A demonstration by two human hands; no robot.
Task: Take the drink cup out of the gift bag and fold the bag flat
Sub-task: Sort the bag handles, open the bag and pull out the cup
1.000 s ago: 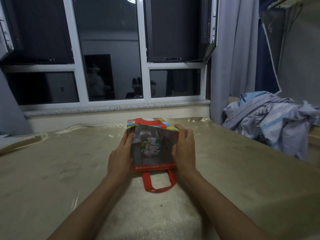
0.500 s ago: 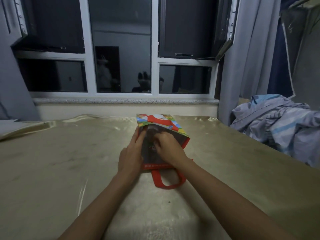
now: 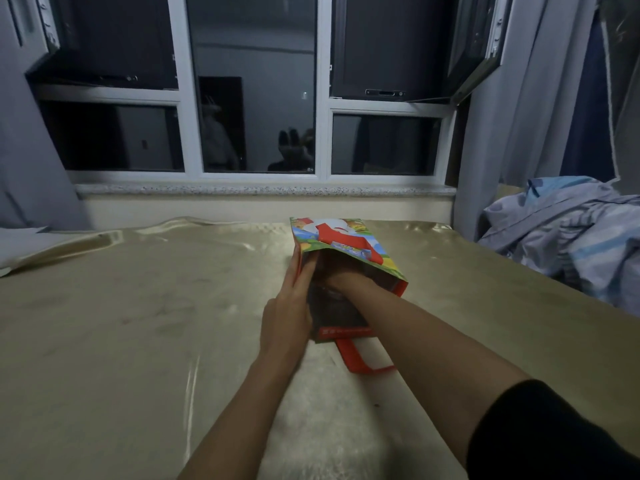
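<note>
A colourful gift bag (image 3: 349, 244) with red handles lies on the gold-covered table (image 3: 138, 306), its mouth facing me. My left hand (image 3: 287, 306) grips the bag's left edge and holds the mouth apart. My right hand (image 3: 341, 280) reaches deep inside the bag; only its wrist and the back of the hand show. The drink cup is hidden inside the bag, behind my right hand. One red handle (image 3: 360, 358) lies flat on the table toward me.
A pile of blue and grey clothes (image 3: 568, 237) sits on the right edge. A window and its stone sill (image 3: 263, 190) run behind the table. Grey curtains (image 3: 519, 116) hang at the right. A pale sheet (image 3: 31, 240) lies at the far left.
My right hand left the bag's right edge and pushed deep into the bag. The cup that showed inside is now covered. The bag's far end has swung to the right.
</note>
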